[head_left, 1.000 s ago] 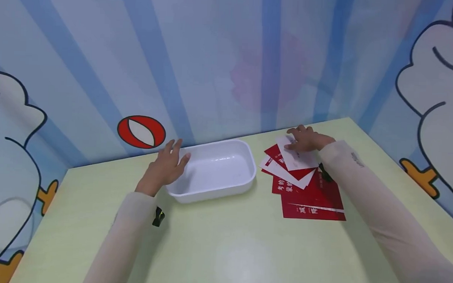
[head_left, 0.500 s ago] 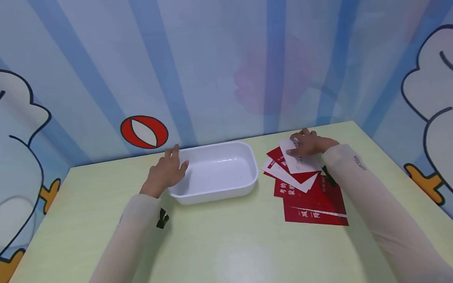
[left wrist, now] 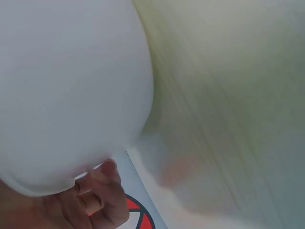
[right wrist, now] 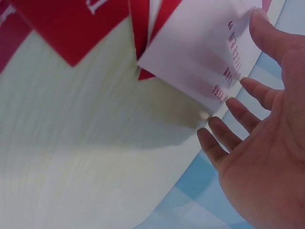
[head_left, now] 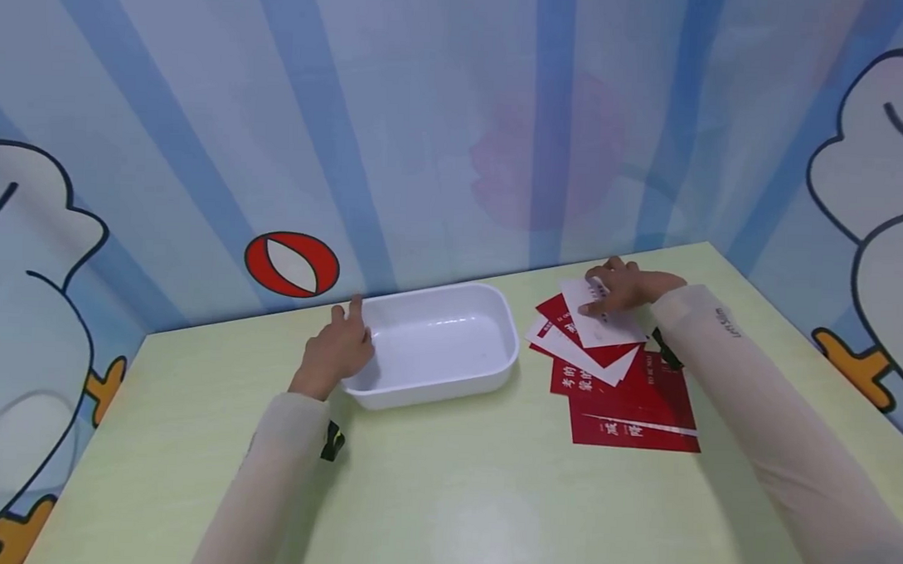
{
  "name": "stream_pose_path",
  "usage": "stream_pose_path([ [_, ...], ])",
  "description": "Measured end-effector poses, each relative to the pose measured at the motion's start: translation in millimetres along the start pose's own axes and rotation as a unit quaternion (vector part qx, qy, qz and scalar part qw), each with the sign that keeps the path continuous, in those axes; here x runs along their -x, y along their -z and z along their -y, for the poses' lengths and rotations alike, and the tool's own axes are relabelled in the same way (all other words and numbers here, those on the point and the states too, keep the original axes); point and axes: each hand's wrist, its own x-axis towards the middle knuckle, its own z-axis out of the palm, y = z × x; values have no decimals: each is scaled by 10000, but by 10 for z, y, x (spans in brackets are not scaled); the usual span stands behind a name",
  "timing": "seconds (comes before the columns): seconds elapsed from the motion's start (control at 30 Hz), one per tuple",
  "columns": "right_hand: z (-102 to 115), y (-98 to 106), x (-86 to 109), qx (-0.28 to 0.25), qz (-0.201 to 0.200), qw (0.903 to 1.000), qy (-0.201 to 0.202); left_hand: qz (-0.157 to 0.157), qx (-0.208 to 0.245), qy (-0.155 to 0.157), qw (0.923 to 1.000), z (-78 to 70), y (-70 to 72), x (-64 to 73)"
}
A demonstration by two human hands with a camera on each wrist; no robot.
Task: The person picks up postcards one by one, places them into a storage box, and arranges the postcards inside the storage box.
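A white plastic tray (head_left: 429,389) stands near the back of the table. My left hand (head_left: 337,344) holds its left end, and in the left wrist view the curled fingers (left wrist: 107,195) show at the tray's rim (left wrist: 35,188). To the right, my right hand (head_left: 623,286) holds a white card (head_left: 607,327) with small red print. In the right wrist view, the fingertips meet one edge of that card (right wrist: 195,52), with the thumb (right wrist: 264,31) farther along it. The card's edge is slightly raised at the fingers. It overlaps other red and white cards.
Fanned red and white cards lie under the held one, and larger red cards (head_left: 634,413) lie nearer on the pale green table (head_left: 444,489). A cartoon-printed blue backdrop (head_left: 426,148) rises right behind the table's back edge.
My left hand's fingers have come down and curled over the tray's left end. The right hand has closed a little on the white card's edge. The view has shifted slightly.
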Motion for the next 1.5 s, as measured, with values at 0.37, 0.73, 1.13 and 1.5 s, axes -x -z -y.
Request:
stream_pose_path([
  [0.37,-70,39,1,-15,231,9997,11,42,154,399,9991,-66,8,18],
  [0.73,-49,54,19,-8,71,10000,31,-175,382,676,9968,-134,-15,28],
  [1.13,-52,-5,-63,-8,-147,9999,-20,-275,68,759,9967,-138,-81,22],
  [1.5,-40,55,-95,-38,-99,9999,-85,-354,83,799,9961,-177,-95,-18],
])
